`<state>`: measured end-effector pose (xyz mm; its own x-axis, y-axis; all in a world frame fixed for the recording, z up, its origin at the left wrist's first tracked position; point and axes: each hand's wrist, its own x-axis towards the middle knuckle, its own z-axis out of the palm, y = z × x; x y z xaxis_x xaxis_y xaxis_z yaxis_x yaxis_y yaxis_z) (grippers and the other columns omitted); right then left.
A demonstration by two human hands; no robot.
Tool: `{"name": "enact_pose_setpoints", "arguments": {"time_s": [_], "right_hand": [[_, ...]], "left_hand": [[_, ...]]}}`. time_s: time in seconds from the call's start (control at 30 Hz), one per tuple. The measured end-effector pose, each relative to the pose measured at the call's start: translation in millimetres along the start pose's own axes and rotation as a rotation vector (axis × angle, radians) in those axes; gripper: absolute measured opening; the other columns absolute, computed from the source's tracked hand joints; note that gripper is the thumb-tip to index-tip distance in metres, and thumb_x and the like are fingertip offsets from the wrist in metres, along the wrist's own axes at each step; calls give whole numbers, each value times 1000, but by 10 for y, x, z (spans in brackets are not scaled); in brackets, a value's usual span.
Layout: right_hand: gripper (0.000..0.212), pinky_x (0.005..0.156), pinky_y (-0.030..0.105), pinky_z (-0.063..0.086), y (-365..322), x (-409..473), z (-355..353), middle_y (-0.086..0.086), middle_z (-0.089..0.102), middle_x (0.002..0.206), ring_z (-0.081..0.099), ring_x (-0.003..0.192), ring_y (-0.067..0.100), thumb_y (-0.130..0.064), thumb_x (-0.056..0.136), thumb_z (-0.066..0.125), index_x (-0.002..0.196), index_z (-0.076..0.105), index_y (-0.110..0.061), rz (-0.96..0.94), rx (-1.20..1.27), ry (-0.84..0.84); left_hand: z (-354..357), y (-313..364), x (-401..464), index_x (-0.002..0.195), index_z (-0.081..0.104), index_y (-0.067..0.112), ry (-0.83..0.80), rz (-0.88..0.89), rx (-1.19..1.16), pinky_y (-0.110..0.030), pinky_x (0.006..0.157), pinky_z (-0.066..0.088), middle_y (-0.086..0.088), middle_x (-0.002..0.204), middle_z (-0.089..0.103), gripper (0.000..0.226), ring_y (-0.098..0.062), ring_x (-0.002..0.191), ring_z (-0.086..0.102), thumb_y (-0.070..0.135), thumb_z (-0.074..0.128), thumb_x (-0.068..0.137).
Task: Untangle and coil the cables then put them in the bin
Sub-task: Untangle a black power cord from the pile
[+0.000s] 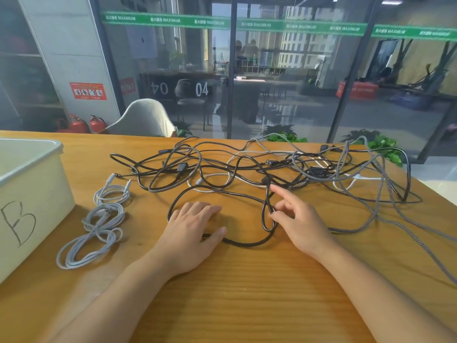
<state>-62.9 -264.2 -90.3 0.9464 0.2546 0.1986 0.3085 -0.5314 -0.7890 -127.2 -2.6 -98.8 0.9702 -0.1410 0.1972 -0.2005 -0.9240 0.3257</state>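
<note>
Okay, head view, only feed I have. Left hand (191, 229) lies flat on the table (247, 293), palm down, fingers straight and together, holding nothing; the black cable (247, 243) runs under its thumb side, so it looks pressed down there, though I can't tell how firmly. Right hand (296, 219) is just beside it to the right, index finger stretched out toward the tangle (272, 167), the other fingers curled; thumb and a curled finger appear to pinch a narrow loop of that same black cable near its bend. I read it as a light pinch, contact point is partly hidden by the fingers. The tangle is spread across the far half of the table: black, grey braided and white cables crossing each other, several plugs showing in it, one braided run trailing off toward the right edge. A grey cable (96, 226) lies apart on the left, loosely coiled in stacked loops, both connectors at its far end, between the left hand and the bin (29, 194). Bin sits at the left edge of the table, pale, marked "B" on its side, nothing visible inside from this angle. A white chair (146, 117) stands behind the table, glass wall beyond.
</note>
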Motion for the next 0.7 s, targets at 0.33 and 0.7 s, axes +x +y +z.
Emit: {"name": "enact_pose_setpoints", "arguments": {"time_s": [0.33,0.7], "right_hand": [[40,79,11,43,51,82,86,-10,57,104,52,91,3,-4,89,72,117,65,-31,-22,51,84],[15,78,10,43,-93,-35,55,-16,70,92,62,91,0,-31,107,55,106,69,-36,-199,73,128]], "left_hand": [[0,51,12,152,41,38,-8,-1,30,-32,118,27,20,149,43,58,-5,141,31,64,38,101],[-4,48,7,149,45,38,3,15,12,-30,116,27,20,147,45,55,-4,140,32,64,39,100]]}}
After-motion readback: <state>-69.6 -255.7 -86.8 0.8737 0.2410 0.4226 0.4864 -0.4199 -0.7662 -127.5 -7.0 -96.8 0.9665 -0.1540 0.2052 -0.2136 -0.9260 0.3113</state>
